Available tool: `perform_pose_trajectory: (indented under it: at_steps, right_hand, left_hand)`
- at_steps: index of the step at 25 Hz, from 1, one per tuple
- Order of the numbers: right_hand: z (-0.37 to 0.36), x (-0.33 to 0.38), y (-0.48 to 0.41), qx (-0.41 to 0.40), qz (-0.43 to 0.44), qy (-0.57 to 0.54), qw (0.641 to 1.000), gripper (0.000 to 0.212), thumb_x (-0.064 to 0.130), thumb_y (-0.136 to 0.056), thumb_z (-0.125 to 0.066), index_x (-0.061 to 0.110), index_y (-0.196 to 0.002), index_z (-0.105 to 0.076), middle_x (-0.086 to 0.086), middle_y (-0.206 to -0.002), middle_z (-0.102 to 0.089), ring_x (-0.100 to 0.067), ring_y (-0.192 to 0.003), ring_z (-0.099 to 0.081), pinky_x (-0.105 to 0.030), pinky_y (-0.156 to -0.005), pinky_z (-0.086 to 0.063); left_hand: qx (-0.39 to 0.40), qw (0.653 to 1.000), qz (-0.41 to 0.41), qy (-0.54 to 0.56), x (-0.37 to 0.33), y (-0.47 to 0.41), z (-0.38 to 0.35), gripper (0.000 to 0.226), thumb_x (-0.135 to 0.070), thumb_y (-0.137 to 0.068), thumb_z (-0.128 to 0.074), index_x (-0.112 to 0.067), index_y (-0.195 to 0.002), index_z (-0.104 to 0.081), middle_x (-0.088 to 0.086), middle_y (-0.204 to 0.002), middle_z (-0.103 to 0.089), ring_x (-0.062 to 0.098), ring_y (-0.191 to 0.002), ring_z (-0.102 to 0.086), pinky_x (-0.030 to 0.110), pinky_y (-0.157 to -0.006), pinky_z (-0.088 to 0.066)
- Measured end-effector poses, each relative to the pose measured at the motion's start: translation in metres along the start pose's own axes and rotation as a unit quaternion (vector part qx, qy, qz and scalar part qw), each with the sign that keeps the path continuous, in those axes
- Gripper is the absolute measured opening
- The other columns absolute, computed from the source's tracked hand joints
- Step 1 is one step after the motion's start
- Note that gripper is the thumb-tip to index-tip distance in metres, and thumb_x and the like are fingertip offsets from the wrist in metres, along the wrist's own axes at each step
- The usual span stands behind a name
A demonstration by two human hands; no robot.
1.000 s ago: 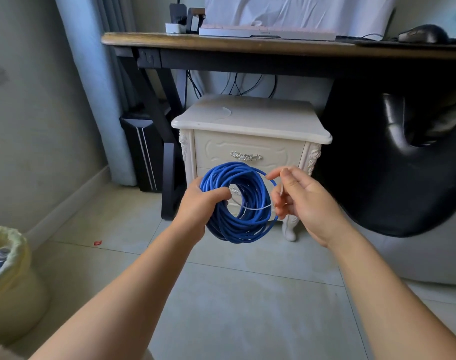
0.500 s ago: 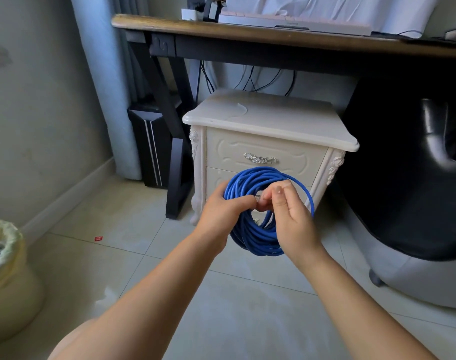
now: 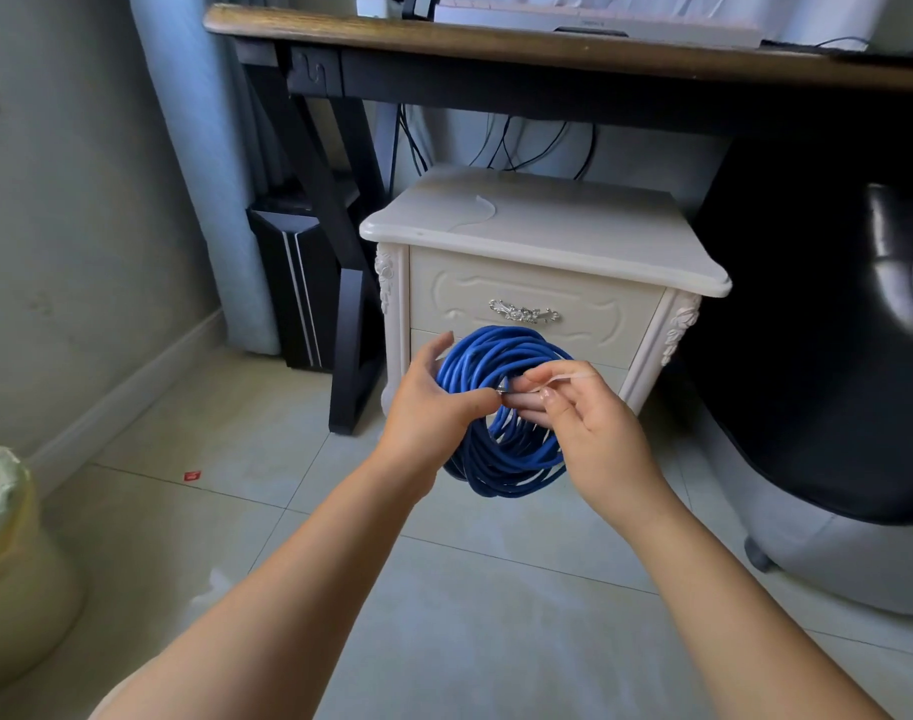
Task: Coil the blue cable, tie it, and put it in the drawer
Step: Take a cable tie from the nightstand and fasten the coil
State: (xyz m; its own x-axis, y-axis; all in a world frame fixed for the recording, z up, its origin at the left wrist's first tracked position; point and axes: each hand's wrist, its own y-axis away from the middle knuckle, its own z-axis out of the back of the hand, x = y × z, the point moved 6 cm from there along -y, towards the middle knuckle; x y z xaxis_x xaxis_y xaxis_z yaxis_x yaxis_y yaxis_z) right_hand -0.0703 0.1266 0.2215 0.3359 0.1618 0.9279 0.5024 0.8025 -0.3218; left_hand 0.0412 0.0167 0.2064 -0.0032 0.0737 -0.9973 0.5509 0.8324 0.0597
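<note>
While holding the cable (image 3: 501,475) up in the air, just in front of the shut drawer (image 3: 600,309), go slow and neat. Coiled already, by the look of it, into a fat round ring. Left hand (image 3: 433,407): wrapped round the ring's left side, thumb pressed across the loops. Right hand (image 3: 594,433): pinching a thin pale tie (image 3: 574,377) (zip tie or twist tie, hard to tell) between thumb and finger, right by the left thumb. Not tied yet, as far as can be told.

To do this bit well:

- Squeeze all the loops into one bunch with the left hand, to stop any slipping out.
- Feed the tie all the way round that bunch, not through just a few loops.
- Bring both ends together on the near side, where easy to see.
- Pull or twist snug, but not so hard as to pinch the cable.
- Give the ring a small shake to check.

Only after that, free one hand for the handle (image 3: 523,311) and pull the drawer open.
</note>
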Motion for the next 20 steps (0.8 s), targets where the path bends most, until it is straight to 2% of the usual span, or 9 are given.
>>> perform_pose_trajectory:
  at_steps: [3, 6, 8, 12, 14, 16, 18, 20]
  right_hand:
    - [0.009, 0.000, -0.001, -0.010, -0.013, 0.022, 1.000, 0.027, 0.007, -0.102, -0.042, 0.022, -0.100, -0.064, -0.001, -0.103, -0.073, -0.010, -0.098, -0.071, -0.029, -0.091, -0.054]
    - [0.016, 0.000, -0.002, -0.011, -0.020, 0.040, 0.999, 0.031, 0.008, -0.099, -0.050, 0.032, -0.094, -0.069, 0.004, -0.094, -0.072, -0.010, -0.089, -0.072, -0.026, -0.083, -0.055]
    - [0.021, -0.001, -0.003, -0.011, -0.041, 0.019, 0.999, 0.032, 0.010, -0.097, -0.054, 0.035, -0.090, -0.072, 0.004, -0.083, -0.071, -0.014, -0.082, -0.073, -0.025, -0.078, -0.055]
    - [0.027, 0.004, -0.004, -0.020, -0.061, -0.082, 0.995, 0.019, 0.005, -0.095, -0.056, 0.016, -0.094, -0.072, -0.003, -0.075, -0.071, -0.021, -0.078, -0.074, -0.020, -0.069, -0.055]
    - [0.024, 0.005, -0.003, -0.012, -0.065, -0.092, 0.994, 0.019, 0.004, -0.094, -0.056, 0.014, -0.095, -0.071, -0.004, -0.076, -0.071, -0.022, -0.080, -0.074, -0.020, -0.070, -0.056]
    - [0.022, 0.004, -0.004, -0.002, -0.066, -0.084, 0.994, 0.018, 0.007, -0.093, -0.057, 0.016, -0.095, -0.073, -0.003, -0.075, -0.071, -0.022, -0.081, -0.073, -0.027, -0.077, -0.058]
    - [0.022, 0.002, -0.006, 0.002, -0.081, -0.084, 0.993, 0.015, 0.012, -0.091, -0.060, 0.019, -0.093, -0.074, -0.002, -0.074, -0.071, -0.020, -0.079, -0.072, -0.030, -0.078, -0.058]
    - [0.023, 0.000, -0.007, -0.005, -0.104, -0.096, 0.990, 0.012, 0.018, -0.087, -0.064, 0.019, -0.092, -0.075, -0.006, -0.082, -0.070, -0.020, -0.076, -0.072, -0.030, -0.073, -0.058]
  left_hand:
    - [0.016, 1.000, -0.008, -0.013, -0.001, 0.000, -0.005, 0.058, 0.000, -0.077, -0.072, -0.024, -0.127, -0.056, -0.003, -0.094, -0.070, 0.005, -0.071, -0.067, 0.020, -0.063, -0.052]
    - [0.020, 0.999, -0.018, -0.023, -0.002, 0.000, -0.009, 0.057, 0.003, -0.076, -0.071, -0.024, -0.124, -0.058, -0.003, -0.091, -0.070, 0.002, -0.067, -0.066, 0.016, -0.060, -0.051]
    - [0.025, 0.999, -0.024, -0.031, -0.002, 0.000, -0.012, 0.059, 0.004, -0.075, -0.070, -0.023, -0.126, -0.058, -0.003, -0.095, -0.070, 0.003, -0.070, -0.067, 0.017, -0.062, -0.051]
    - [0.045, 0.994, -0.045, -0.087, -0.001, -0.001, -0.018, 0.071, 0.000, -0.072, -0.071, -0.030, -0.135, -0.056, -0.004, -0.111, -0.070, 0.008, -0.091, -0.069, 0.019, -0.073, -0.052]
    - [0.058, 0.992, -0.050, -0.102, -0.001, 0.000, -0.021, 0.072, -0.001, -0.072, -0.072, -0.035, -0.134, -0.056, -0.007, -0.108, -0.071, 0.005, -0.088, -0.069, 0.017, -0.072, -0.052]
    - [0.069, 0.991, -0.055, -0.105, -0.002, 0.001, -0.023, 0.072, -0.002, -0.072, -0.074, -0.039, -0.132, -0.056, -0.010, -0.107, -0.071, 0.001, -0.085, -0.068, 0.016, -0.072, -0.052]
    - [0.078, 0.989, -0.062, -0.113, -0.002, 0.002, -0.025, 0.074, -0.002, -0.072, -0.073, -0.039, -0.133, -0.055, -0.011, -0.107, -0.070, 0.001, -0.083, -0.068, 0.020, -0.075, -0.055]
    - [0.082, 0.986, -0.070, -0.131, -0.003, 0.002, -0.025, 0.075, -0.002, -0.072, -0.072, -0.039, -0.135, -0.053, -0.010, -0.103, -0.070, 0.005, -0.078, -0.068, 0.026, -0.077, -0.058]
